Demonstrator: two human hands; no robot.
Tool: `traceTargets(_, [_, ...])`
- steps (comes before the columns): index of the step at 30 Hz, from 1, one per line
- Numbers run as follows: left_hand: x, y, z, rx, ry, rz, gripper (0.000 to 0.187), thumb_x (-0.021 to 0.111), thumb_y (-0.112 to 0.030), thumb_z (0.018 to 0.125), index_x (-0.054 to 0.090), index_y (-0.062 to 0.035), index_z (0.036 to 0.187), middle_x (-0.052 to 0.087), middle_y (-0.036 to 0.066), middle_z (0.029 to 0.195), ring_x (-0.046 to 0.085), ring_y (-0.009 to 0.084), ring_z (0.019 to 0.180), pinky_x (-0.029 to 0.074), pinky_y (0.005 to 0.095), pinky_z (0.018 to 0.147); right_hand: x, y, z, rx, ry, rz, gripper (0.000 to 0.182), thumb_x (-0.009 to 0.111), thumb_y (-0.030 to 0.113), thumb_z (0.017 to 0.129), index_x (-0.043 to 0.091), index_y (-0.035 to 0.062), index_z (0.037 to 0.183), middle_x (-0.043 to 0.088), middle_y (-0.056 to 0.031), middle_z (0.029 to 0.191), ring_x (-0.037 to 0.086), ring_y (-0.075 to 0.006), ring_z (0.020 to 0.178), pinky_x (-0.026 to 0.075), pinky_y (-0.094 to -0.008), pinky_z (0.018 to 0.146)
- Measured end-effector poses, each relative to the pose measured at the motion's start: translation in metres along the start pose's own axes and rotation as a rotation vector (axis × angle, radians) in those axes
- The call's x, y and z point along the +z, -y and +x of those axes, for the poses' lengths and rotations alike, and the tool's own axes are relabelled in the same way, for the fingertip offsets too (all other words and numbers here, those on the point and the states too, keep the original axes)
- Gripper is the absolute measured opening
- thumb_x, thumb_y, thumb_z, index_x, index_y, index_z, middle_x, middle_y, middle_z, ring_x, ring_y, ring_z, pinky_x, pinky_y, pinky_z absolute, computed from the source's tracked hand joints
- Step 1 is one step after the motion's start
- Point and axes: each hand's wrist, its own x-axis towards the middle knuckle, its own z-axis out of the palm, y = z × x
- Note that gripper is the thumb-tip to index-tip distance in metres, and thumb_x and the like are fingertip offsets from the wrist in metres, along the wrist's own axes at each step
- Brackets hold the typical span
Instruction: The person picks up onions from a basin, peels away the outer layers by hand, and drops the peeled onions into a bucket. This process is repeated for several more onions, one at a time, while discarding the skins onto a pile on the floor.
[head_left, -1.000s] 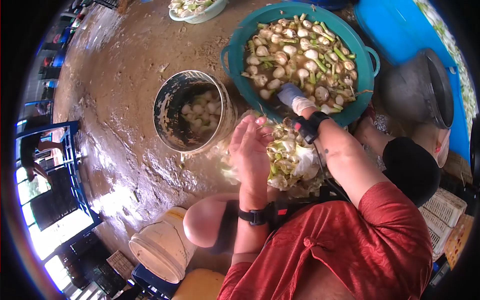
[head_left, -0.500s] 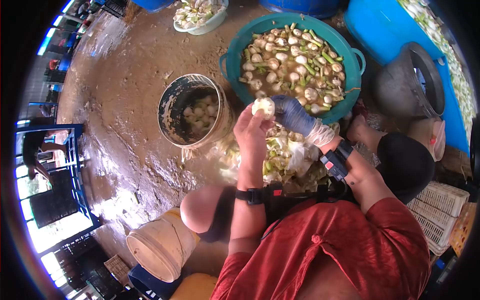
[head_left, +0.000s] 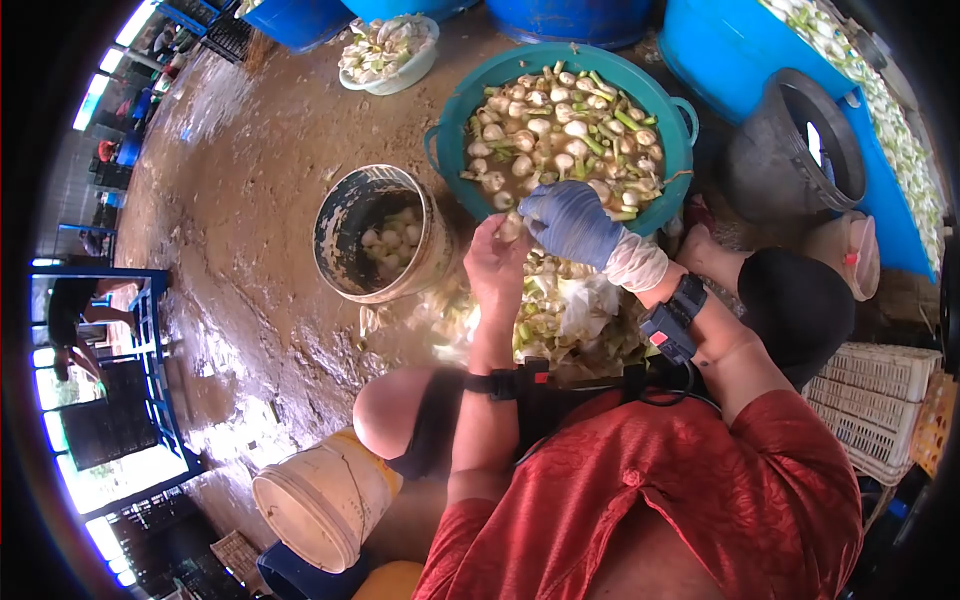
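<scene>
Left fingers (head_left: 485, 238) still hold the bulb (head_left: 511, 227); gloved right fingers (head_left: 543, 210) are now nearer it, grip unclear.

Wet brown floor (head_left: 230, 200) — white glare (head_left: 240, 432)

The person (head_left: 640, 530) is wearing a red patterned shirt (head_left: 560, 480), one white-cuffed blue glove (head_left: 572, 222) and black wrist straps (head_left: 690, 297) bearing red-marked modules (head_left: 668, 333).

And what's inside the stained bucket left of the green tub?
The bucket holds a pile of pale bulbs, well below its rim. The top ones cover whatever lies beneath, so the depth can't be seen.
</scene>
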Motion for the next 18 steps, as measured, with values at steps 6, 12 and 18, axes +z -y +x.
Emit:
traceTargets(6, [-0.005, 0.004, -0.001, -0.029, 0.054, 0.108, 0.045, 0.073, -0.013, 0.069, 0.059, 0.0011, 0.109, 0.062, 0.005, 0.075, 0.054, 0.0109, 0.063, 0.044, 0.0252, 0.060, -0.001, -0.006, 0.002, 0.148, 0.172, 0.012, 0.006, 0.058, 0.011, 0.071, 0.057, 0.0052, 0.073, 0.060, -0.0130, 0.070, 0.058, -0.0337, 0.067, 0.046, -0.0409, 0.061])
traceTargets(12, [-0.002, -0.030, -0.004, -0.178, 0.150, -0.299, 0.031, 0.063, -0.001, 0.076, 0.060, 0.0041, 0.106, 0.064, 0.005, 0.084, 0.055, 0.0090, 0.067, 0.044, 0.0219, 0.060, 0.027, -0.064, -0.016, 0.324, -0.030, 0.259, 0.011, 0.058, 0.013, 0.073, 0.062, 0.0029, 0.075, 0.061, -0.0163, 0.073, 0.061, -0.0331, 0.071, 0.049, -0.0389, 0.067])
traceTargets(18, [-0.001, -0.025, -0.003, -0.156, 0.114, -0.320, 0.029, 0.063, -0.001, 0.077, 0.059, 0.0035, 0.105, 0.064, 0.005, 0.087, 0.056, 0.0091, 0.070, 0.045, 0.0222, 0.060, 0.001, -0.027, -0.026, 0.437, -0.056, 0.725, 0.019, 0.066, 0.021, 0.080, 0.066, 0.0026, 0.083, 0.065, -0.0149, 0.077, 0.064, -0.0260, 0.071, 0.050, -0.0319, 0.066])
